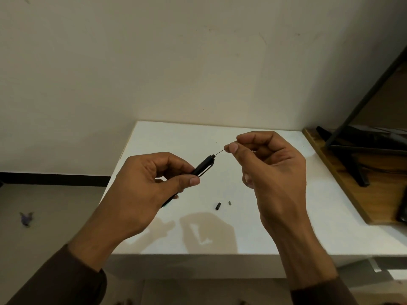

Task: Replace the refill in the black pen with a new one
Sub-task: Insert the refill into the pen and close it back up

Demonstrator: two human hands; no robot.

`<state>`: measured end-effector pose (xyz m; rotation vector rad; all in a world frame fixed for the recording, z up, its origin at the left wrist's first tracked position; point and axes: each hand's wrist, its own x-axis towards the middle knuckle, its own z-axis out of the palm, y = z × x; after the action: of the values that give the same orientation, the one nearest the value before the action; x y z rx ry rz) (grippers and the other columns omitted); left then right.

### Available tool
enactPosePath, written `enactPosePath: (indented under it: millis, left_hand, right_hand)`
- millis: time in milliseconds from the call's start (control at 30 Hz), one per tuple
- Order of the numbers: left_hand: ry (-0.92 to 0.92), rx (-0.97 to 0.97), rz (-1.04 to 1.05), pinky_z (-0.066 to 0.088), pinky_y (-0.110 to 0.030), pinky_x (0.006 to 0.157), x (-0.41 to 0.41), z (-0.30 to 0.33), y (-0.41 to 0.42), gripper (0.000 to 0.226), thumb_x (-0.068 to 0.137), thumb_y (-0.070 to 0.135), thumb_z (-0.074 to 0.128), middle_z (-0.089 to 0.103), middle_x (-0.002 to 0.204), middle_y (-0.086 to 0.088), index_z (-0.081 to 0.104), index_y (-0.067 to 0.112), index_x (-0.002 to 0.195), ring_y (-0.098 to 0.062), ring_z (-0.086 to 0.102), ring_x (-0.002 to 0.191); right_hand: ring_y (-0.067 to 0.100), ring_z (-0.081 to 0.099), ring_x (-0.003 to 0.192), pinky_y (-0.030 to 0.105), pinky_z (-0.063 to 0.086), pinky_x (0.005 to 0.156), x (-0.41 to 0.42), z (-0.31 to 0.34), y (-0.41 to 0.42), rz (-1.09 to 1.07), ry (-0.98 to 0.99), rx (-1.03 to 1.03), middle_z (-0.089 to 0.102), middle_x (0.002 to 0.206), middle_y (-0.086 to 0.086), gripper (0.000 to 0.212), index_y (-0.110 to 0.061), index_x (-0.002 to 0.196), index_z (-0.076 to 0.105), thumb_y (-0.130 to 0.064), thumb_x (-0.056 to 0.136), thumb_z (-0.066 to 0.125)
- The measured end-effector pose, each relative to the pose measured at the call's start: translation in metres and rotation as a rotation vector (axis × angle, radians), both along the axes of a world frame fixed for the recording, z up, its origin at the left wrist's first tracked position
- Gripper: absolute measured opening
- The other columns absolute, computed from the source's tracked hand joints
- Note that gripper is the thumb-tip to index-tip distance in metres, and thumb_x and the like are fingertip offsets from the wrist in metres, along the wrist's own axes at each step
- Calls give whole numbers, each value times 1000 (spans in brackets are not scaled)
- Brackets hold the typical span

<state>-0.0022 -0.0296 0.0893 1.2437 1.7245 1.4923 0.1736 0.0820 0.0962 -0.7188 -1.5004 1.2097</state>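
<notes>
Left hand (149, 186) gripping slim black pen (203, 166); right hand (271, 164) pinching thin refill (220, 152).

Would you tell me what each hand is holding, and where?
Left hand grips the black pen mid-barrel; right hand pinches the thin refill near its outer end.

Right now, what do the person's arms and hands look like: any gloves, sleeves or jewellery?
Both hands are bare: the left hand and the right hand show no gloves, and no rings or watch can be seen. Each forearm is uncovered down to a dark brown sleeve, the left sleeve and the right sleeve, which are pushed back from the wrists. No markings show on the fabric.
</notes>
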Motion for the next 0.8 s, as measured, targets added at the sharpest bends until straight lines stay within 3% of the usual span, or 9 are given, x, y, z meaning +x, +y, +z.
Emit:
enactPosePath:
  millis: [267, 567, 800]
  left_hand:
    - [2, 17, -2, 65, -37, 66, 3, 0, 1, 26, 62, 49, 79, 76, 73, 2, 82, 32, 81, -21, 69, 62]
    - [19, 31, -8, 64, -37, 67, 2, -1, 1, 20, 66, 45, 80, 77, 73, 3, 82, 33, 81, -13, 70, 60]
    - [36, 38, -8, 64, -38, 65, 1, -3, 0, 17, 67, 43, 80, 76, 73, 4, 82, 34, 81, -22, 70, 63]
  right_hand:
    - [23, 44, 55, 25, 43, 51, 2, 0, 1, 4, -19, 3, 78, 85, 9, 9, -20, 90, 76, -17, 85, 82]
    - [22, 44, 54, 25, 43, 51, 1, -1, 1, 14, -42, -1, 78, 84, 7, 9, -20, 91, 76, -17, 84, 82]
    - [23, 42, 54, 27, 42, 50, 1, -2, 0, 15, -44, -9, 78, 84, 8, 9, -20, 90, 76, -15, 85, 82]
